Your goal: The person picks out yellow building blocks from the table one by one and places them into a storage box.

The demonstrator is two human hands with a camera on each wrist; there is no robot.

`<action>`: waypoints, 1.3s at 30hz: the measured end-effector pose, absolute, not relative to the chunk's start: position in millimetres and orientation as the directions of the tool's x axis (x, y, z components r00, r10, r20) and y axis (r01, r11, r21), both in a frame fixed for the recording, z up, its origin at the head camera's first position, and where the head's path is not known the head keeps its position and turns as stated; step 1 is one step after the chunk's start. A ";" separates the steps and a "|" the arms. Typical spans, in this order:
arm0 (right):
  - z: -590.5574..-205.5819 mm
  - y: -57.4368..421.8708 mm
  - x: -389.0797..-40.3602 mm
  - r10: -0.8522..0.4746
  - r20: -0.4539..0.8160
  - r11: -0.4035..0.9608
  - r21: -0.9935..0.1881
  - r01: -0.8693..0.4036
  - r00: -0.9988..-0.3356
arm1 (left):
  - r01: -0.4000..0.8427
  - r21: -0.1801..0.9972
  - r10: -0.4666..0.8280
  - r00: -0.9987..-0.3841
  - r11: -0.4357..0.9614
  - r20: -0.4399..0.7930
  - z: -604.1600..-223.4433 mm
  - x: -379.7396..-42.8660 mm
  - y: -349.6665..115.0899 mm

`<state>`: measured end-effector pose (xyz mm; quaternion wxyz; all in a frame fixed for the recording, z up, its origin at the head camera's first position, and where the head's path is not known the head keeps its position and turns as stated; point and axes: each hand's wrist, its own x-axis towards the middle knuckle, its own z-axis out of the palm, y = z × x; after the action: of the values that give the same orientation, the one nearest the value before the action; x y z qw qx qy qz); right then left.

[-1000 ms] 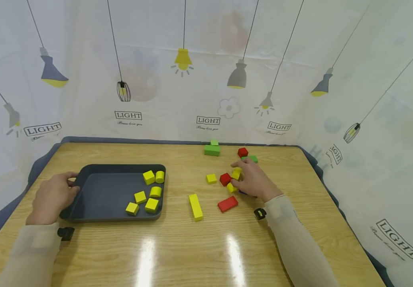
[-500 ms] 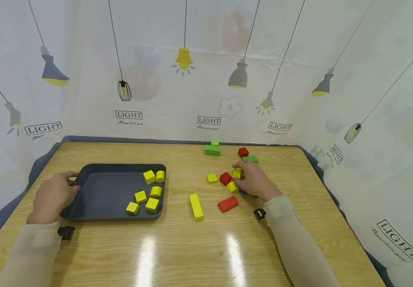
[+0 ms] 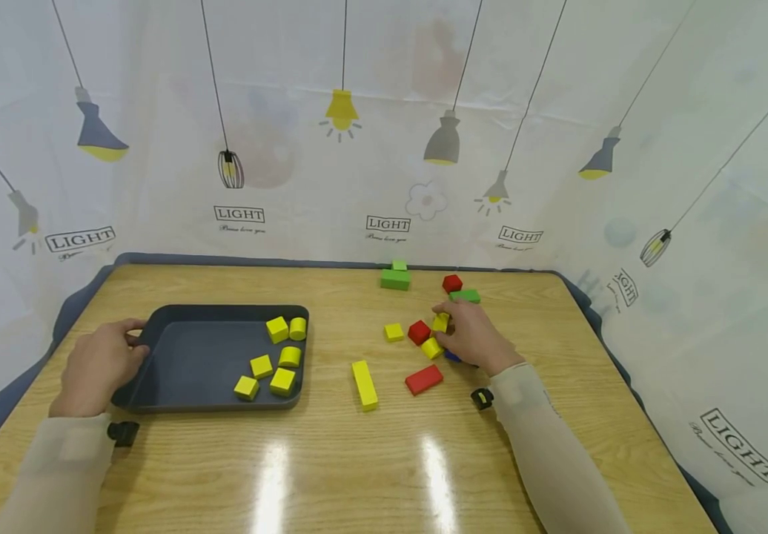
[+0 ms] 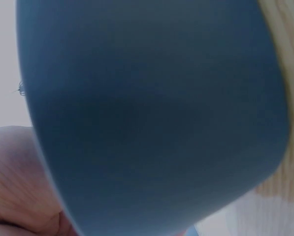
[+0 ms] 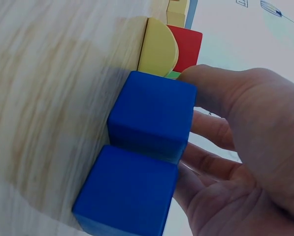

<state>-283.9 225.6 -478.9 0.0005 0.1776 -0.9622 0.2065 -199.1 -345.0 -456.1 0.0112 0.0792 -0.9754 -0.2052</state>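
Observation:
My left hand (image 3: 98,367) grips the left rim of a dark grey tray (image 3: 190,363), whose underside fills most of the left wrist view. Several yellow blocks, such as a cube (image 3: 277,329) and a cylinder (image 3: 297,328), lie in its right part. Over the pile at right, my right hand (image 3: 476,337) pinches a yellow block (image 3: 440,322) between thumb and fingers. Right below it lies a yellow half-cylinder (image 5: 156,49), with a red block (image 3: 419,333) to its left. Two blue cubes (image 5: 151,115) stand near the hand in the right wrist view, mostly hidden from the head.
Between tray and pile lie a long yellow block (image 3: 365,385) and a small yellow one (image 3: 394,332). A red flat block (image 3: 424,380) is nearer. Green blocks (image 3: 394,279) and a red one (image 3: 452,283) sit near the back edge, before a printed curtain (image 3: 317,193).
My right thumb has drawn in slightly from over the half-cylinder to the side of the yellow block. The left hand and tray stay as they were.

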 end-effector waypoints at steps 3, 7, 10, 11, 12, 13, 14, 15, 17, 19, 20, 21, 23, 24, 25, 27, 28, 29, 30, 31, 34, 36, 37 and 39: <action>-478.9 225.6 -284.2 -0.342 0.074 0.849 -0.402 -0.342 -0.937 | -0.156 0.402 -0.164 -0.986 0.902 -0.015 -456.4 -199.4 -345.0; -478.4 225.5 -284.2 -0.339 0.068 0.849 -0.408 -0.336 -0.938 | -0.164 0.403 -0.170 -0.985 0.900 -0.022 -455.8 -199.5 -344.5; -478.1 225.3 -284.4 -0.333 0.064 0.852 -0.407 -0.329 -0.941 | -0.167 0.405 -0.172 -0.985 0.899 -0.025 -454.9 -199.2 -343.9; -478.0 225.2 -284.4 -0.331 0.063 0.853 -0.407 -0.327 -0.942 | -0.167 0.405 -0.172 -0.985 0.899 -0.026 -454.5 -199.1 -343.8; -477.7 225.0 -284.4 -0.327 0.065 0.854 -0.407 -0.325 -0.943 | -0.167 0.406 -0.171 -0.985 0.899 -0.025 -454.2 -199.0 -343.6; -477.5 224.8 -284.5 -0.325 0.067 0.856 -0.404 -0.323 -0.943 | -0.166 0.406 -0.171 -0.985 0.899 -0.025 -454.0 -198.9 -343.4; -476.9 224.5 -284.4 -0.321 0.068 0.857 -0.403 -0.321 -0.945 | -0.166 0.406 -0.171 -0.985 0.899 -0.025 -453.8 -198.8 -343.2; -476.4 224.1 -284.3 -0.319 0.069 0.858 -0.402 -0.318 -0.945 | -0.166 0.406 -0.171 -0.985 0.899 -0.025 -453.6 -198.7 -343.1; -475.8 223.6 -284.1 -0.317 0.076 0.859 -0.399 -0.320 -0.945 | -0.167 0.405 -0.171 -0.985 0.899 -0.025 -453.5 -198.6 -343.1; -474.9 223.2 -284.1 -0.317 0.085 0.860 -0.395 -0.324 -0.945 | -0.168 0.405 -0.172 -0.985 0.899 -0.027 -453.7 -198.7 -343.5; -474.2 223.0 -283.8 -0.317 0.089 0.858 -0.396 -0.326 -0.944 | -0.166 0.404 -0.170 -0.985 0.900 -0.026 -453.8 -198.7 -343.7; -473.6 223.0 -283.8 -0.320 0.095 0.857 -0.396 -0.330 -0.943 | -0.165 0.403 -0.169 -0.985 0.900 -0.025 -454.0 -198.8 -343.8; -471.4 222.4 -283.0 -0.325 0.104 0.853 -0.397 -0.339 -0.940 | -0.159 0.401 -0.165 -0.986 0.902 -0.020 -454.3 -198.9 -344.1; -469.9 221.8 -282.5 -0.323 0.105 0.852 -0.400 -0.338 -0.940 | -0.156 0.400 -0.163 -0.987 0.903 -0.017 -454.3 -198.9 -344.2; -468.2 221.0 -281.8 -0.323 0.108 0.851 -0.402 -0.339 -0.940 | -0.154 0.399 -0.162 -0.987 0.904 -0.015 -454.2 -198.7 -344.1; -465.0 218.9 -280.1 -0.327 0.116 0.846 -0.405 -0.346 -0.938 | -0.150 0.396 -0.160 -0.987 0.906 -0.007 -454.1 -198.4 -343.9; -463.2 217.5 -279.0 -0.332 0.121 0.844 -0.406 -0.352 -0.936 | -0.150 0.395 -0.161 -0.987 0.906 -0.005 -454.0 -198.3 -343.8; -461.4 216.0 -277.9 -0.336 0.127 0.840 -0.408 -0.358 -0.933 | -0.149 0.394 -0.161 -0.987 0.907 -0.003 -453.9 -198.1 -343.7; -459.7 214.4 -277.0 -0.338 0.133 0.839 -0.406 -0.363 -0.932 | -0.152 0.394 -0.163 -0.987 0.907 -0.004 -453.9 -198.1 -343.7; -458.2 212.7 -276.0 -0.342 0.141 0.837 -0.404 -0.370 -0.929 | -0.153 0.393 -0.165 -0.986 0.907 -0.003 -453.9 -198.1 -343.7; -453.5 207.3 -273.1 -0.353 0.157 0.826 -0.410 -0.386 -0.922 | -0.154 0.392 -0.166 -0.986 0.907 -0.003 -454.7 -198.4 -344.3; -450.9 203.8 -271.2 -0.352 0.165 0.824 -0.412 -0.388 -0.921 | -0.151 0.393 -0.163 -0.987 0.907 -0.002 -455.5 -199.0 -344.9; -449.7 201.8 -270.3 -0.355 0.168 0.818 -0.422 -0.392 -0.920 | -0.149 0.393 -0.162 -0.987 0.907 -0.002 -456.0 -199.2 -345.2; -447.4 196.9 -268.3 -0.354 0.169 0.811 -0.435 -0.391 -0.920 | -0.144 0.394 -0.157 -0.988 0.908 0.000 -456.7 -199.6 -345.8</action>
<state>-268.3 196.9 -447.4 0.0399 0.1958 -0.9508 0.2368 -199.6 -345.8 -456.7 0.0159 0.0772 -0.9765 -0.2004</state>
